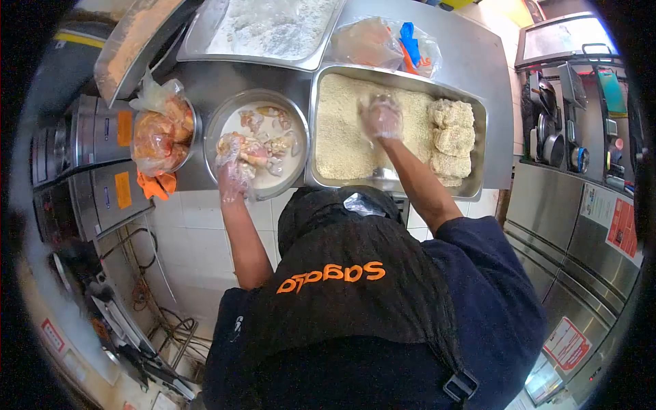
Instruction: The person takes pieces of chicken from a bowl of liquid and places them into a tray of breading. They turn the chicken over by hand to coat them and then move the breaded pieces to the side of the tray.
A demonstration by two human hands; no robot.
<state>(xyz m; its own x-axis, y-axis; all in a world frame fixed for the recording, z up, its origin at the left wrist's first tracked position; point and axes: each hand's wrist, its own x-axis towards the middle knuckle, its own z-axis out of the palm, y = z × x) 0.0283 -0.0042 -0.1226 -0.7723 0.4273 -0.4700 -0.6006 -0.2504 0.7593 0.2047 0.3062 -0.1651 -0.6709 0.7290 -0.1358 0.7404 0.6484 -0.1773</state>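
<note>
My left hand (pixel 234 179), in a clear plastic glove, grips a piece of raw chicken (pixel 236 149) at the left side of a round steel bowl (pixel 211 119). More chicken pieces (pixel 279 147) lie partly sunk in the bowl's milky liquid (pixel 270 179). My right hand (pixel 383 117), gloved too, is over the pale crumbs (pixel 342 116) in a deep steel tray (pixel 316 102). Motion smears its fingers, so what they hold does not show. Crumb-coated pieces (pixel 454 139) are lined up along the tray's right side.
A bowl with a plastic bag of raw chicken (pixel 162 137) stands at the left, above an orange cloth (pixel 156 185). Behind are a tray of white flour (pixel 263 27) and plastic bags (pixel 386 44). A long metal pan (pixel 133 51) juts in at upper left.
</note>
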